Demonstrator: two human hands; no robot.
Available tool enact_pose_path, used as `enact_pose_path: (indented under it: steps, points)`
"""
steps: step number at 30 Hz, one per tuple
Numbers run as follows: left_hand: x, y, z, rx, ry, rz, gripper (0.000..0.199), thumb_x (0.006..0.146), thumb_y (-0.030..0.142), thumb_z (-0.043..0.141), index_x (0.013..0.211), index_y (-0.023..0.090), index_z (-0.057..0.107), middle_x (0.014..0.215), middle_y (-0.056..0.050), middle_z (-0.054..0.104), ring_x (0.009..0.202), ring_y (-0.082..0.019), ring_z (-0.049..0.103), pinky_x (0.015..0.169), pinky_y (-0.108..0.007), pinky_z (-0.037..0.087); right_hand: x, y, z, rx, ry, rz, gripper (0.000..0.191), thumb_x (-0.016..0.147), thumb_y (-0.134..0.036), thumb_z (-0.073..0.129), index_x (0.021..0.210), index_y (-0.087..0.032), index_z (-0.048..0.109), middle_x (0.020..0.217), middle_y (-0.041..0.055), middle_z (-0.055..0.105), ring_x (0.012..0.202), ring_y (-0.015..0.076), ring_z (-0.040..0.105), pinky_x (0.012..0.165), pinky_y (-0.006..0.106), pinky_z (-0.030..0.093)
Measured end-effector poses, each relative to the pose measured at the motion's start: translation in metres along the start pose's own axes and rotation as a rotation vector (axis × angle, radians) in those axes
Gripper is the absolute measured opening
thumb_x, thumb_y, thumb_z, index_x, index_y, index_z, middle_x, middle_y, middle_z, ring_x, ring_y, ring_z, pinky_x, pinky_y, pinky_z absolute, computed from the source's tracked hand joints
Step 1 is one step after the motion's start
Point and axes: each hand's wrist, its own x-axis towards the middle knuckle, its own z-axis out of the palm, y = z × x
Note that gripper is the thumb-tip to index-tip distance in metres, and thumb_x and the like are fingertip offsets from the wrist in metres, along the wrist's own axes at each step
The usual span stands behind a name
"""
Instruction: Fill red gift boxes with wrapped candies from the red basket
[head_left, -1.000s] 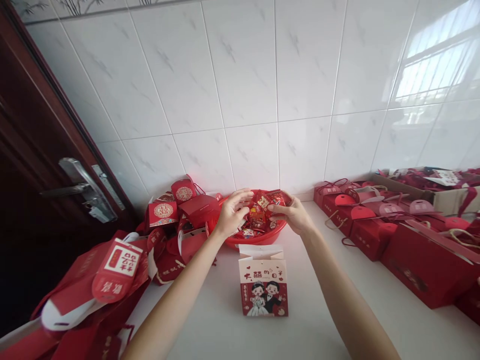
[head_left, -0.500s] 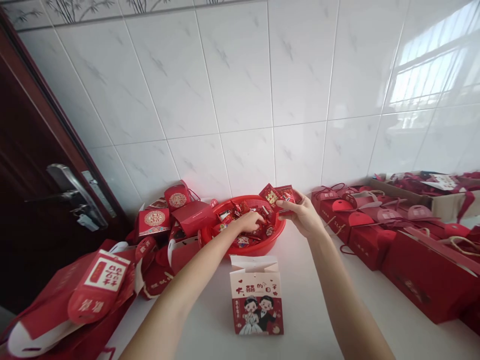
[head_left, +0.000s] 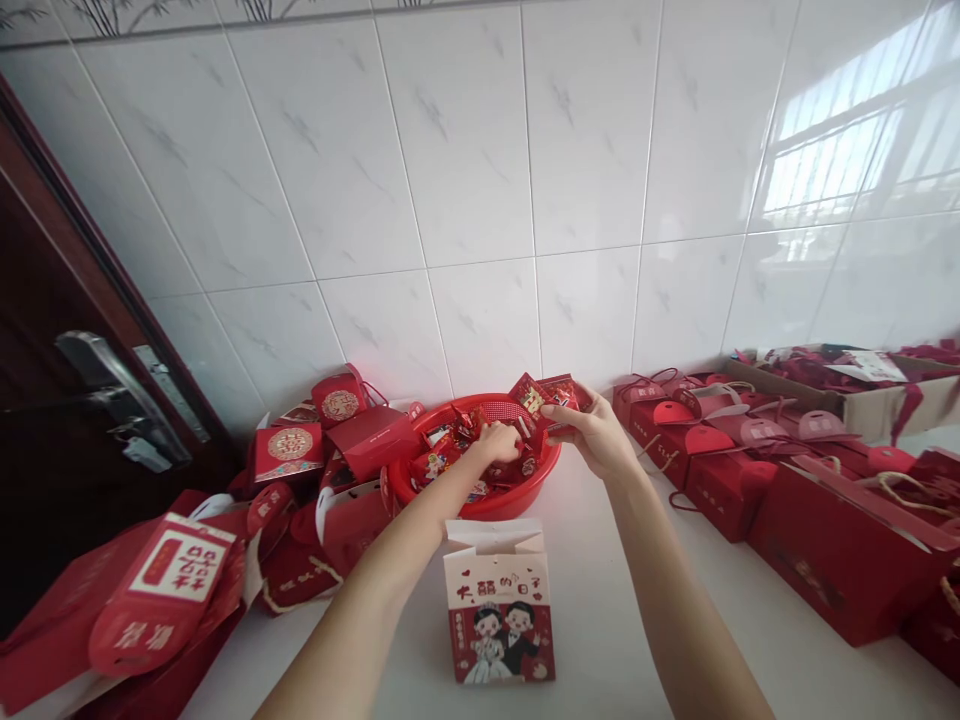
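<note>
A red plastic basket (head_left: pixel 517 500) of wrapped candies (head_left: pixel 435 467) stands against the wall. Inside it, my left hand (head_left: pixel 500 442) is closed, its fingers curled down among the candies; what they grip is hidden. My right hand (head_left: pixel 592 432) is at the basket's right rim, pinching a few red candy packets (head_left: pixel 531 398) with gold and white print between thumb and fingers. In front of the basket, an open-topped paper gift box (head_left: pixel 499 610) stands upright, with a cartoon bride and groom on its front. Its inside cannot be seen.
Red gift boxes (head_left: pixel 289 455) are heaped on the left, near a dark door with a metal handle (head_left: pixel 127 390). Rows of red gift boxes with rope handles (head_left: pixel 847 560) line the right. A cardboard carton (head_left: pixel 870 410) stands behind them along the tiled wall (head_left: pixel 480 180).
The view has shifted slightly, so everything sits a little further left. My left hand stays in the basket with its fingers shifted slightly; my right hand keeps the packets.
</note>
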Motion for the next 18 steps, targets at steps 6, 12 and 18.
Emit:
enact_pose_path:
  steps: [6, 12, 18]
  points:
    - [-0.027, -0.014, -0.038, -0.368, 0.112, 0.034, 0.043, 0.094, 0.040, 0.043, 0.107, 0.011, 0.073, 0.100, -0.013, 0.076, 0.088, -0.020, 0.069, 0.079, -0.031, 0.053, 0.000, -0.002, -0.002, -0.002, 0.022, 0.024, 0.039, 0.052, -0.029, 0.089, 0.084, -0.017, 0.070, 0.080, 0.0017, 0.072, 0.059, 0.0133, 0.064, 0.047, 0.023, 0.055]
    - [-0.045, -0.003, -0.033, -0.404, -0.040, 0.073, 0.026, 0.071, 0.026, 0.069, 0.095, 0.019, 0.077, 0.099, -0.005, 0.077, 0.092, -0.022, 0.068, 0.083, -0.029, 0.050, -0.003, -0.002, 0.000, -0.011, 0.016, 0.004, 0.035, 0.053, -0.028, 0.088, 0.081, -0.017, 0.069, 0.076, 0.0013, 0.070, 0.062, 0.0138, 0.065, 0.050, 0.022, 0.055]
    - [-0.042, 0.018, 0.003, -0.271, -0.210, 0.025, 0.012, 0.065, 0.013, 0.059, 0.056, 0.019, 0.065, 0.062, -0.001, 0.067, 0.060, -0.019, 0.059, 0.063, -0.032, 0.046, -0.006, -0.004, 0.004, -0.018, -0.004, 0.029, 0.039, 0.051, -0.027, 0.089, 0.083, -0.017, 0.070, 0.078, 0.0017, 0.071, 0.060, 0.0130, 0.063, 0.047, 0.022, 0.054]
